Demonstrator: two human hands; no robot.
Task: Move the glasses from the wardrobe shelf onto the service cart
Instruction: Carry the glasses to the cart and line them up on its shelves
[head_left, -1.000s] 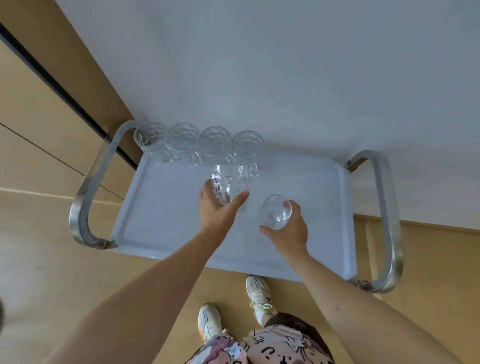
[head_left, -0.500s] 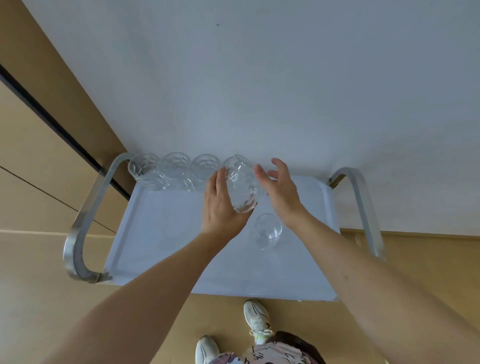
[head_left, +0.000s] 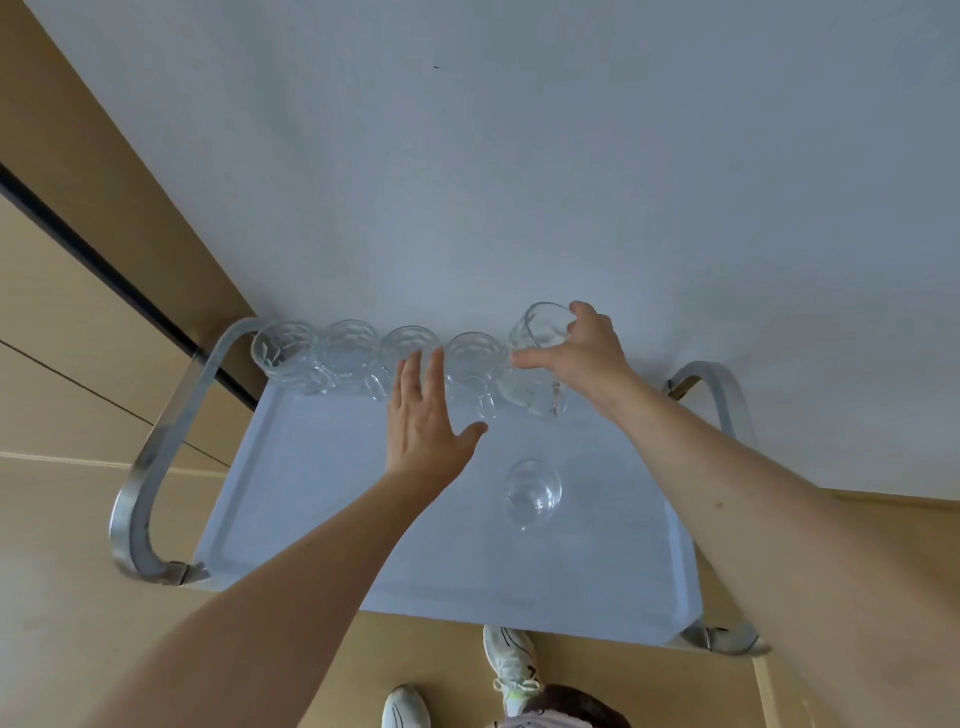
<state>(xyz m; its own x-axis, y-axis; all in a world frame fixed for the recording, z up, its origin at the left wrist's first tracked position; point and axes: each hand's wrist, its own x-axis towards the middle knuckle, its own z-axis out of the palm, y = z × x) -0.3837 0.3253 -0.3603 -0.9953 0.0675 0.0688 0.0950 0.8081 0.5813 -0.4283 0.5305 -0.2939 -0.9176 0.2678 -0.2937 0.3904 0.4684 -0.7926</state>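
Right hand (head_left: 584, 353) gripping patterned glass mug (head_left: 537, 358) tilted at right end of back row (head_left: 374, 358) on service cart (head_left: 322, 493). Left hand (head_left: 423, 415) hovering spread, fingers straight. Small glass (head_left: 532, 491) standing alone mid-tray. Readable writing nowhere showing.

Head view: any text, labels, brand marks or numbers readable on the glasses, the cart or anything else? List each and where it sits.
None readable.
Glasses along the far edge and the lone glass: clear, patterned, no print visible.
Glass held in the right hand: no marking visible.
Cart tray and metal handle: plain.
Shoe: dark lines, too small to read as a logo.
Left hand: holds nothing.
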